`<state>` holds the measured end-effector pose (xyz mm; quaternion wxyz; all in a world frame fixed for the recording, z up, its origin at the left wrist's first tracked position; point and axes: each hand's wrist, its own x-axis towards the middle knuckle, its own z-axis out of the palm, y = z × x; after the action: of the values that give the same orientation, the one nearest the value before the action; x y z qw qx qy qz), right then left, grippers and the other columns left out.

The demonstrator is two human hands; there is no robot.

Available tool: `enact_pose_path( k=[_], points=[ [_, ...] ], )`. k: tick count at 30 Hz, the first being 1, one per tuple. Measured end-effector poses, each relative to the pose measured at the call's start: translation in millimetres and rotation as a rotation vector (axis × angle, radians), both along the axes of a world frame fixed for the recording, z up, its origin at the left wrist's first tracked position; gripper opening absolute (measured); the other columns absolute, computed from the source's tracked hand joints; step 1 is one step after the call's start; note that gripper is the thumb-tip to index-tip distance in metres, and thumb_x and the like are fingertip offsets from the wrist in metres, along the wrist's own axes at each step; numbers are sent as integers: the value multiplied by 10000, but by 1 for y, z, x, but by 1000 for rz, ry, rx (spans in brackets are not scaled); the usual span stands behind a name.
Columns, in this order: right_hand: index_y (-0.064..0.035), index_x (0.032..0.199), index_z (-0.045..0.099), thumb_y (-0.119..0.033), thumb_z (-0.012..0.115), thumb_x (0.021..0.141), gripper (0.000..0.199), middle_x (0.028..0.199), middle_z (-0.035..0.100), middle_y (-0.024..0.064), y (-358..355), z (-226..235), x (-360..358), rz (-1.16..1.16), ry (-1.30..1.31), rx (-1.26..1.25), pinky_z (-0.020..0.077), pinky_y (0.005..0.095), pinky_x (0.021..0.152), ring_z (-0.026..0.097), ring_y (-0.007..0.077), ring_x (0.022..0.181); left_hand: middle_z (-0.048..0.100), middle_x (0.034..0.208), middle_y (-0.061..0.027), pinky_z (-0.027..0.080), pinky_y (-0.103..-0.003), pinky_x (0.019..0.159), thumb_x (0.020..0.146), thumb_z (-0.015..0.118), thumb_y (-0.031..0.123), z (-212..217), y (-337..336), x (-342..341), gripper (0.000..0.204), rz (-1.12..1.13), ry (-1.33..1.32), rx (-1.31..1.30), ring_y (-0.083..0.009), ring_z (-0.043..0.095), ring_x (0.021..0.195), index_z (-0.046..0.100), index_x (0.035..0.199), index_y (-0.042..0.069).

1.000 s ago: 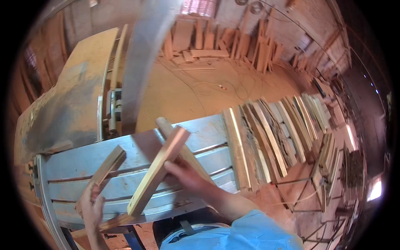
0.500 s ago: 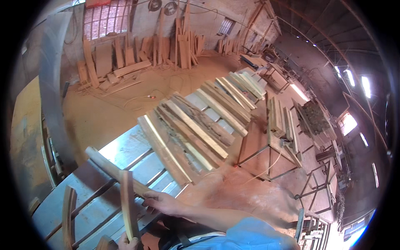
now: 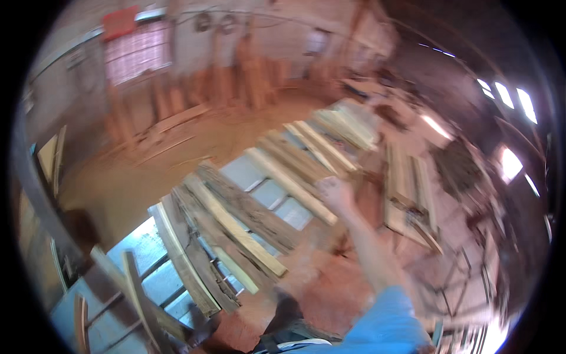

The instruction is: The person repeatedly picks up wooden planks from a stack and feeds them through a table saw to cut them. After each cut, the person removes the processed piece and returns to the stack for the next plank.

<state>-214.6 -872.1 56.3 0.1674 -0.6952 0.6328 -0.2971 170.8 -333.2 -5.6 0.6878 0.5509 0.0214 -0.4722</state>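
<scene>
My right hand [image 3: 335, 192] is stretched out over the row of rough planks, beside the near end of a pale plank [image 3: 289, 184]. Motion smears its fingers, so their grip is unclear. My left hand is out of view. At the lower left, a curved wooden piece [image 3: 140, 298] rises at a slant across a longer wooden piece [image 3: 112, 268]. Another short curved piece [image 3: 81, 321] stands further left. Nearer planks include a dark, rough-edged board [image 3: 250, 206] and a yellowish strip [image 3: 236, 230].
The planks rest across a rack with metal bars over pale blue-lit panels [image 3: 242, 171]. Further right, a second stand carries long boards [image 3: 404, 183]. Timber leans on the back wall [image 3: 253, 76]. A dark curved upright [image 3: 41, 194] stands at the left.
My right hand has left the long wooden piece at the lower left and swung right and away over the planks. My left hand has dropped out of view. The whole view has shifted and blurred.
</scene>
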Motion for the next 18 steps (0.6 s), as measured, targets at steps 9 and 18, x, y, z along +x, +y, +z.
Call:
enact_pose_path(
  k=[9,18],
  points=[
    [25,1424,478,-377,613,957,631,1387,565,186,-358,-109,-270,-7,88,-2,386,382,1080,526,306,1296,587,807,-153,501,-329,478,1009,371,619,25,-212,-119,659,165,590,-341,-269,554,589,574,1156,9],
    [61,1370,525,-452,533,1004,631,1357,568,262,-445,-145,-275,24,310,131,432,433,1042,536,388,1265,597,831,-108,522,-319,500,1019,380,600,50,-229,-192,607,469,285,-110,-211,579,590,545,1183,39]
  ],
)
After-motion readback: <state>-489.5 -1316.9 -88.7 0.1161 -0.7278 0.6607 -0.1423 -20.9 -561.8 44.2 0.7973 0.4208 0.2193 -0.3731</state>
